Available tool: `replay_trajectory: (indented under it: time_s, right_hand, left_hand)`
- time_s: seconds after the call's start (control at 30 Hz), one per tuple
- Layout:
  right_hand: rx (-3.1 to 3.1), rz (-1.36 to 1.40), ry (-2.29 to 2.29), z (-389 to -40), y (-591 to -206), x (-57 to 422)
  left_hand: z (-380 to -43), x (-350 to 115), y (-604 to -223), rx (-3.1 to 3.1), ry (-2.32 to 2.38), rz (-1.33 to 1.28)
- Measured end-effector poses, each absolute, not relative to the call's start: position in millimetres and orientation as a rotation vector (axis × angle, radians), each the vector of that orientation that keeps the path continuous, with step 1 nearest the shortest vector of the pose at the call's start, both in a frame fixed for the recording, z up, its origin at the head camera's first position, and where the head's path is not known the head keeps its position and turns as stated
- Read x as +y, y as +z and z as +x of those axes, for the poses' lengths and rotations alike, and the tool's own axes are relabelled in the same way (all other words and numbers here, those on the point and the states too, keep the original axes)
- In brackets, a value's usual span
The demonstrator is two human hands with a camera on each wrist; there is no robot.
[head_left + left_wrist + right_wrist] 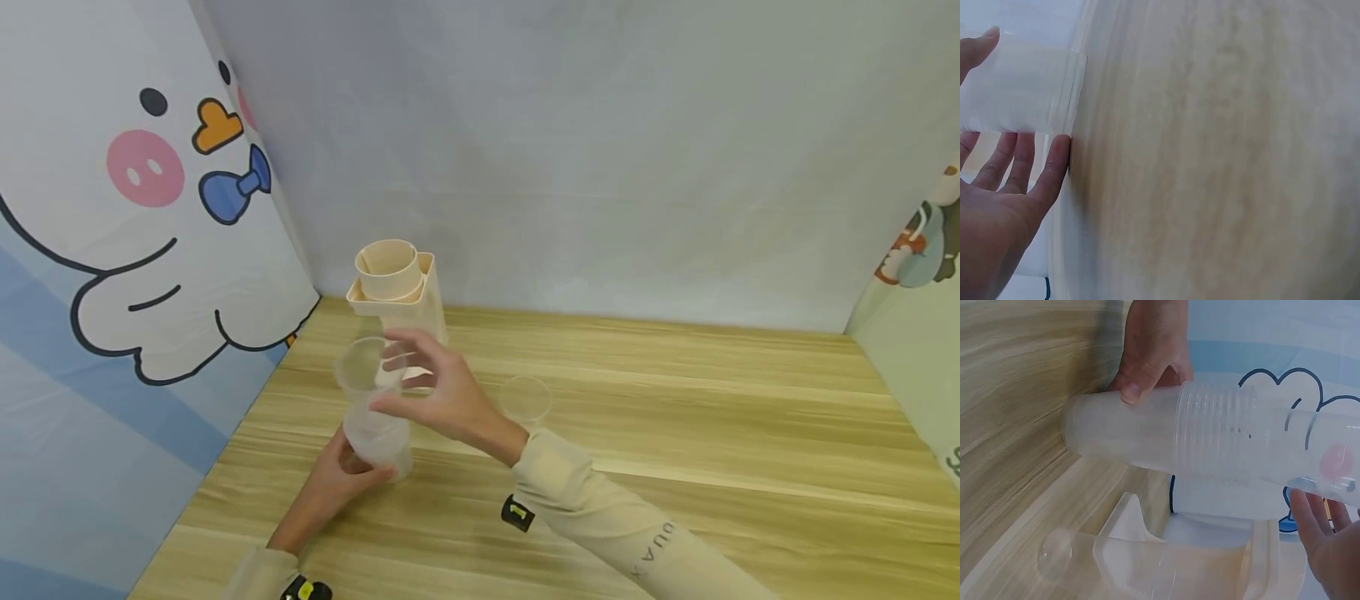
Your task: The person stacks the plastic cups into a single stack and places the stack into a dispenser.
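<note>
A stack of clear plastic cups stands upright on the table, its ribbed rims nested together. My left hand grips the stack low down, thumb on one side and fingers on the other. Above the stack, my right hand holds a single clear plastic cup with thumb and fingers spread round its side. That cup's lower end meets the top of the stack; how far it sits inside is hard to tell. Just behind stands a cream cup dispenser with a round tube on top.
A clear cup stands right of the dispenser, partly hidden by my right forearm. In the right wrist view, a clear cup end shows below the dispenser. A cartoon-printed curtain borders the wooden table on the left.
</note>
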State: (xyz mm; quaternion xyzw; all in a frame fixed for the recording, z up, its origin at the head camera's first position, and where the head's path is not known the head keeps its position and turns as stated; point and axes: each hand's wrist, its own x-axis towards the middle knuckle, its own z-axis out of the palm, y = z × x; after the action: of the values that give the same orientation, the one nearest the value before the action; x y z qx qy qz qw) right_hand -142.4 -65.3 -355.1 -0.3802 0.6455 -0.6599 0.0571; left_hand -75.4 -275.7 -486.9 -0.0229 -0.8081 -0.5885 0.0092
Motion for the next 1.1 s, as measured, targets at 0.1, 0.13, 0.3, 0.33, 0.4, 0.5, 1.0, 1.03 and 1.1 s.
replay_trajectory:
  time_s: [0.1,0.13,0.3,0.33,0.4,0.5,1.0,1.03,1.1]
  right_hand:
    - [1.964,-1.155,-1.968,-143.0,-356.2,-68.2]
    - [1.969,-1.159,-1.953,-142.8,-356.4,-68.5]
    - [2.001,-1.181,-1.888,-136.1,-351.6,-65.5]
    - [2.010,-1.188,-1.877,-135.8,-352.6,-65.5]
    - [2.031,-1.194,-1.855,-136.0,-354.7,-66.1]
    - [2.066,-1.206,-1.825,-140.7,-364.9,-69.0]
    - [2.185,-1.199,-1.709,-140.3,-378.6,-72.0]
    - [2.192,-1.200,-1.704,-139.8,-379.0,-71.8]
    - [2.206,-1.197,-1.683,-138.9,-379.7,-71.0]
  left_hand:
    - [-75.0,-275.7,-487.0,-2.518,-1.848,-0.067]
    - [-75.0,-275.6,-486.9,-2.515,-1.851,-0.066]
    - [-74.9,-274.0,-487.0,-2.498,-1.906,-0.067]
    - [-74.9,-273.7,-486.8,-2.499,-1.911,-0.064]
    - [-74.9,-273.7,-486.2,-2.503,-1.926,-0.058]
    - [-74.8,-274.1,-485.3,-2.503,-1.936,-0.061]
    - [-74.5,-273.5,-485.3,-2.492,-1.955,-0.082]
    - [-74.5,-273.5,-485.2,-2.490,-1.954,-0.092]
    - [-74.3,-273.7,-485.2,-2.489,-1.956,-0.113]
